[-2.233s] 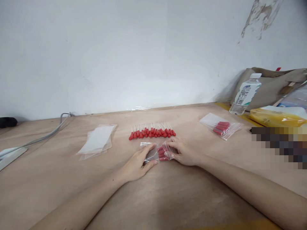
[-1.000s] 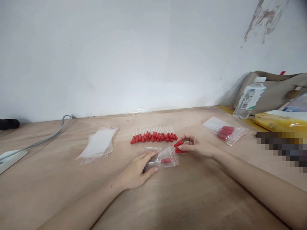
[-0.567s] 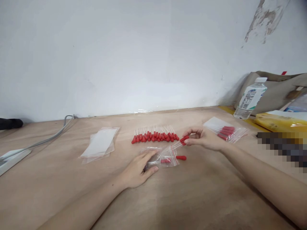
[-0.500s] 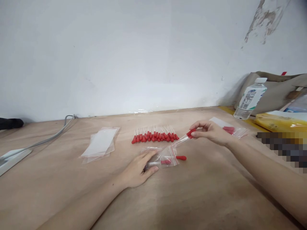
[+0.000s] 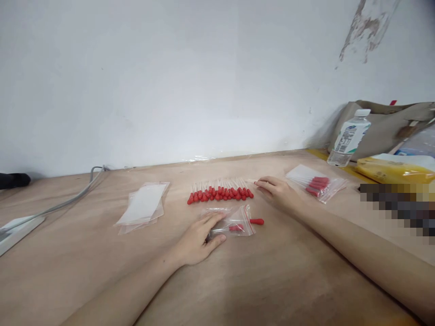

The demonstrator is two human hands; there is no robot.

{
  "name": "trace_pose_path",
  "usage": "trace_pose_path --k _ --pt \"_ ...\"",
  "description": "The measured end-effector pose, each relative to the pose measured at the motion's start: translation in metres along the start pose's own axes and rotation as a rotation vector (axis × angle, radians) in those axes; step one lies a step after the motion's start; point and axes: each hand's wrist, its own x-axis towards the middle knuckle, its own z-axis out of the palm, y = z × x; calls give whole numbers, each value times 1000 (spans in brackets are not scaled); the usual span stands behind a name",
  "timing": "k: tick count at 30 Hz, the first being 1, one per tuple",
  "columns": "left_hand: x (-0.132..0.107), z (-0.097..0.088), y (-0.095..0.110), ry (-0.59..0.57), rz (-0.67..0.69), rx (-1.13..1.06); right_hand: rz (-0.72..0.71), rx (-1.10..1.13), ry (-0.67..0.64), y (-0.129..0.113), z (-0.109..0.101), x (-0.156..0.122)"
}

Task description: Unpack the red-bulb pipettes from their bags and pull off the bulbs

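A clear zip bag (image 5: 222,217) lies flat, with my left hand (image 5: 200,237) over its left end, holding it against the table. Its thumb and fingers are apart at the front, and part of the bag is hidden beneath them. One red-bulbed dropper (image 5: 236,227) is inside the bag; the bulb of another dropper (image 5: 257,222) sticks out of the mouth. My right hand (image 5: 275,192) is low at the right end of a row of droppers (image 5: 220,194), their red bulbs towards me. Its fingertips are pinched on a dropper, mostly hidden, its pale stem pointing left.
Flat zip bags (image 5: 144,201) are stacked on the left. Another zip bag with several droppers (image 5: 317,185) lies right of my right hand. Further right are a water bottle (image 5: 350,138), a beige bag (image 5: 384,124) and a yellow package (image 5: 394,170). A grey cable (image 5: 74,201) runs along the left.
My right hand has drawn a dropper clear of the bag's mouth and moved it left and down to the row's right end. My left hand stays on the bag.
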Motion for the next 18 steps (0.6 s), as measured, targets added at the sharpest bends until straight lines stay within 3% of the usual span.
trace_pose_path --k 5,10,18 --pt "0 1 -2 3 9 -2 27 32 -1 -11 16 -2" --pt "-1 1 -2 12 8 -3 190 105 34 -21 25 4" --pt "-1 -1 0 -11 -16 12 320 212 26 -13 34 0"
